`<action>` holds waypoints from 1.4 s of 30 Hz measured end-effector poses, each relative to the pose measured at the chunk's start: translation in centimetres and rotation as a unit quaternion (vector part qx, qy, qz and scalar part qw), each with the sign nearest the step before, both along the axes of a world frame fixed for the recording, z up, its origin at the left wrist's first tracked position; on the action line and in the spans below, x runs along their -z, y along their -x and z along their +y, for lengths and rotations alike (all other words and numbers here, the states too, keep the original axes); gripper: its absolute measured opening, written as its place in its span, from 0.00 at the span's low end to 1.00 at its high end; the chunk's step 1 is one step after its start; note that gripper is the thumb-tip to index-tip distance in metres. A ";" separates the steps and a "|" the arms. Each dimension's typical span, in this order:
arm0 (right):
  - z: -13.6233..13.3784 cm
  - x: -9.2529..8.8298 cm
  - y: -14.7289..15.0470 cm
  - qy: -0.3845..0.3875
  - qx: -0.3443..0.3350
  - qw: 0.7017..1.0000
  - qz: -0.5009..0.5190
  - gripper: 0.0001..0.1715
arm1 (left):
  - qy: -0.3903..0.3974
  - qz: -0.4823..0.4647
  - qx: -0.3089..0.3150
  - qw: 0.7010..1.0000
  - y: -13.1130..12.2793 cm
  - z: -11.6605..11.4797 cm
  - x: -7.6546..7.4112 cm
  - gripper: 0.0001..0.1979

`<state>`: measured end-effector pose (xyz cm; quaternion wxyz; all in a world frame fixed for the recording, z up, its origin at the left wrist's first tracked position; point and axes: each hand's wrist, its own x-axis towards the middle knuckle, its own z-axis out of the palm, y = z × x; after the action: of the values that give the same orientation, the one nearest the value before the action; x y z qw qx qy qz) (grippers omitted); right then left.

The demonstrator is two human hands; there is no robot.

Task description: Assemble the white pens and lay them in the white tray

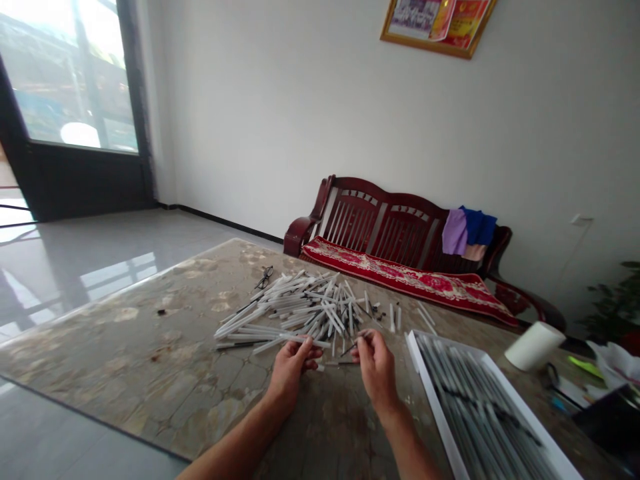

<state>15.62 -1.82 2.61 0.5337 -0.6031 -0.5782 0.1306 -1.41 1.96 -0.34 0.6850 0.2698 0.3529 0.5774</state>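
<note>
Left hand (293, 373) closed, white plastic pen barrel (306, 341) pinched in fingers. Right hand (375, 367) closed, thin dark refill (351, 347) held at fingertips; identification uncertain, item small. Heap of loose barrels (300, 310) placed on stone-patterned table (150, 360) directly before hands, within reach of both. White tray (434, 400) set near right hand; dark-filled pens (480, 407) kept parallel by its walls.

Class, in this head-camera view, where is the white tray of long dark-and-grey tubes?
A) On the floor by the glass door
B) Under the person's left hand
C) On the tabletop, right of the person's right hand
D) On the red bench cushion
C: the white tray sits on the tabletop, right of the right hand and the pile of white tubes.
</note>
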 end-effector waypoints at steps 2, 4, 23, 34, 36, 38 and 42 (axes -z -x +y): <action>-0.6 0.4 1.1 -0.025 0.013 0.985 0.169 0.14 | 0.005 -0.002 -0.003 1.000 0.0 0.0 0.0 0.20; -1.0 0.6 2.0 -0.044 0.016 0.967 0.249 0.17 | 0.009 -0.005 -0.004 1.000 0.0 0.0 0.0 0.20; -1.3 2.0 4.2 0.025 -0.041 0.959 0.280 0.17 | -0.002 -0.016 0.059 0.998 0.2 -0.5 -0.4 0.21; 6.1 0.5 -8.3 0.203 0.166 0.938 -0.225 0.20 | 0.079 -0.104 0.040 0.991 0.6 0.7 -0.1 0.12; 7.2 0.3 -9.9 0.224 0.191 0.917 -0.270 0.22 | 0.074 -0.103 0.042 0.991 0.4 0.6 0.0 0.14; 8.3 0.4 -10.8 0.244 0.193 0.898 -0.312 0.25 | 0.069 -0.098 0.043 0.992 0.3 0.4 0.1 0.16; 10.1 0.8 -11.7 0.274 0.163 0.868 -0.380 0.26 | 0.061 -0.078 0.048 0.994 0.2 0.3 0.2 0.21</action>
<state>27.31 8.31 1.84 0.0995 -0.8137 -0.5709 -0.0440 -1.59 2.25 -0.54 0.7528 0.1982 0.3199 0.5401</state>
